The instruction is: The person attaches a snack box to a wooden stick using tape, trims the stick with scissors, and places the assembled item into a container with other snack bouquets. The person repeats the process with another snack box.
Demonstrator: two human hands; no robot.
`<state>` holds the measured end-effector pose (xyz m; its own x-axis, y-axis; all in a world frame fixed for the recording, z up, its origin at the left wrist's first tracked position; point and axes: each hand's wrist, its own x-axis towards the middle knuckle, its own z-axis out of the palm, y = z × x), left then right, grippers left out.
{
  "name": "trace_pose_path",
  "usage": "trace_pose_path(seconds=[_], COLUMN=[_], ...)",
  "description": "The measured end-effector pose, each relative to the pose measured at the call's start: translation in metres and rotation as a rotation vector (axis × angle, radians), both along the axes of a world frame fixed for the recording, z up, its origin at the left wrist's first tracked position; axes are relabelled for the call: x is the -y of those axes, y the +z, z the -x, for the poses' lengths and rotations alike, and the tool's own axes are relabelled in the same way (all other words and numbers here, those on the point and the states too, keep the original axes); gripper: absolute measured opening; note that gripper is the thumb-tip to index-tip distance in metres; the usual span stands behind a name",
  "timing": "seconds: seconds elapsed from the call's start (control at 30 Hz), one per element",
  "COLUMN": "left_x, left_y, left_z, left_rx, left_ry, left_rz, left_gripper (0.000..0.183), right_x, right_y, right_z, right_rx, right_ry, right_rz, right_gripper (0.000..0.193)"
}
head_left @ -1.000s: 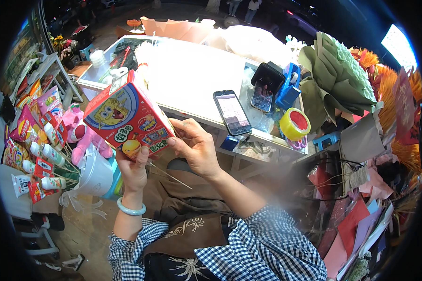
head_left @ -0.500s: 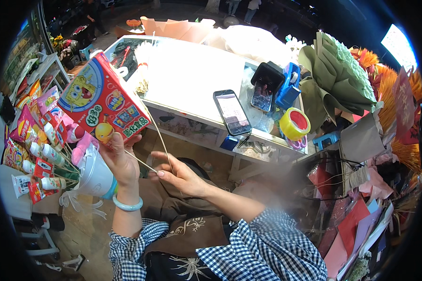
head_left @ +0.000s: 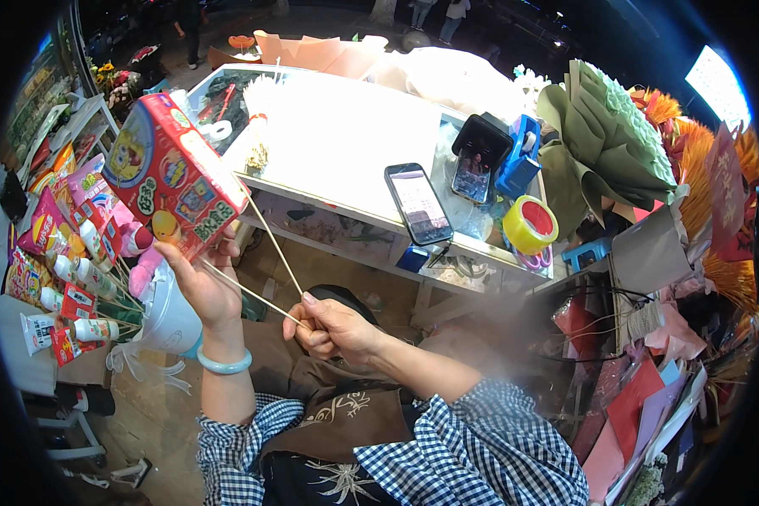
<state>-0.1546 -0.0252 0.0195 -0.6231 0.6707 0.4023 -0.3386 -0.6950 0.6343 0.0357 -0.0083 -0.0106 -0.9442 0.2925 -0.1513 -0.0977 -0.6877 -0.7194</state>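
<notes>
Carefully, I'm holding box and sticks

My right hand (head_left: pixel 337 327) is pinching two thin sticks (head_left: pixel 272 242) together; they're spreading up and left to the red box (head_left: pixel 177 177), whose long axis is sloping down toward this hand. My left hand (head_left: pixel 207 291), nearer, is gripping its lower end. Beyond, a phone (head_left: pixel 418 202) is lying on the white surface (head_left: pixel 346 126); a white bucket (head_left: pixel 173 316) is standing leftward, a green-wrapped bouquet (head_left: pixel 565 173) far right.
</notes>
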Motion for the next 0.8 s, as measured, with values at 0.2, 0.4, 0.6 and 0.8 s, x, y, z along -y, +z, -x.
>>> trace_pose_path(seconds=[0.2, 0.4, 0.6, 0.8], left_x=[-0.01, -0.004, -0.004, -0.005], left_y=[-0.004, -0.015, -0.025, -0.047], left_z=[-0.003, -0.022, -0.017, -0.049], left_rx=[0.11, -0.087, -0.188, -0.04], left_ry=[0.314, 0.197, 0.155, -0.039], left_rz=[0.151, 0.059, 0.07, 0.296], left_gripper=[0.069, 0.069, 0.053, 0.052], right_x=[0.014, 0.014, 0.008, -0.031], right_y=[-0.008, -0.013, -0.005, -0.007], right_z=[0.005, 0.007, 0.005, -0.01], right_rx=[0.069, 0.071, 0.138, 0.287], right_ry=[-0.078, -0.163, -0.28, -0.717], right_rz=[-0.119, -0.189, -0.298, -0.911], right_gripper=[0.055, 0.054, 0.054, 0.052])
